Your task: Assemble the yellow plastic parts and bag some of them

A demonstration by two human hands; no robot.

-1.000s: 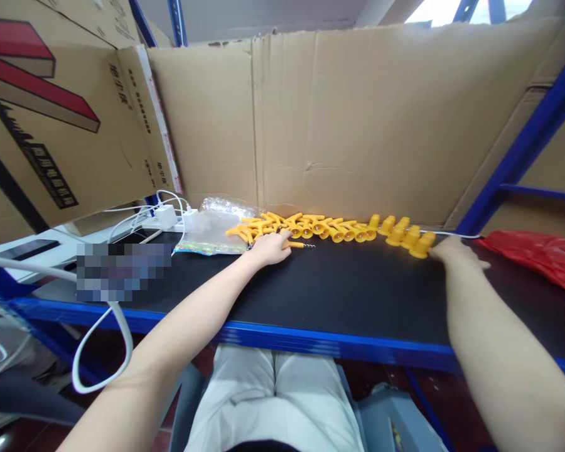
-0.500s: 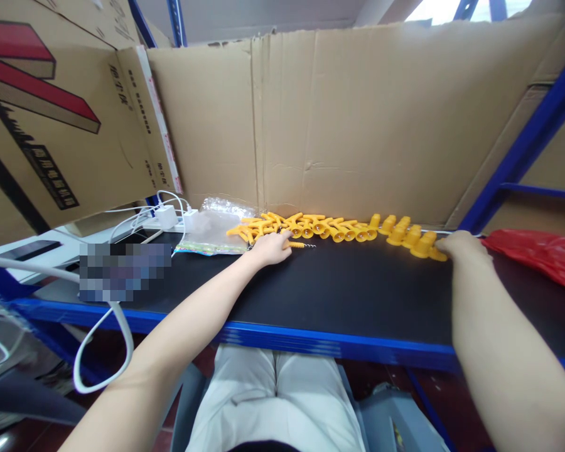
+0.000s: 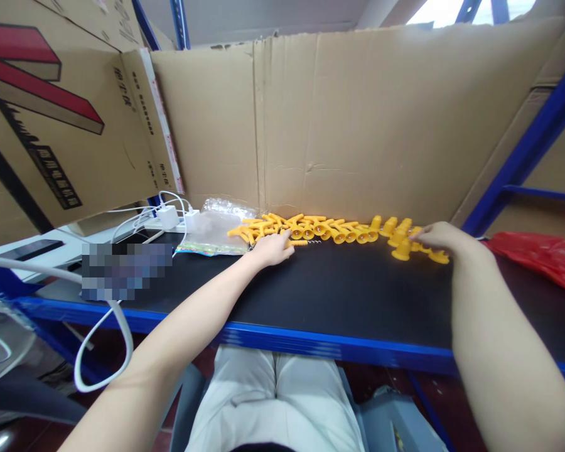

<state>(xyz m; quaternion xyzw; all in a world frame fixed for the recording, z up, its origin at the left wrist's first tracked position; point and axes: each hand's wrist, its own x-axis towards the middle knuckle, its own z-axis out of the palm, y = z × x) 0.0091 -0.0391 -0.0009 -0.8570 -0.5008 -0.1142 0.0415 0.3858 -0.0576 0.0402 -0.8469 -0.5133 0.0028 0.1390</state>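
The left hand (image 3: 273, 249) is clasped round a slim yellow rod (image 3: 300, 243) with a spiral metal tip, left of a cluster of yellow plastic cones (image 3: 400, 249) on the black tabletop (image 3: 339, 295). The right hand (image 3: 445, 236) has its fingertips at the cluster's right side; whether they grip a cone, I cannot tell. Yellow branching plastic pieces (image 3: 339, 237) lie left of the cluster.

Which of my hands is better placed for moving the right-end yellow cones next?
Probably your right hand: it's at the yellow cones, while your left hand is farther left, by the forked yellow pieces.
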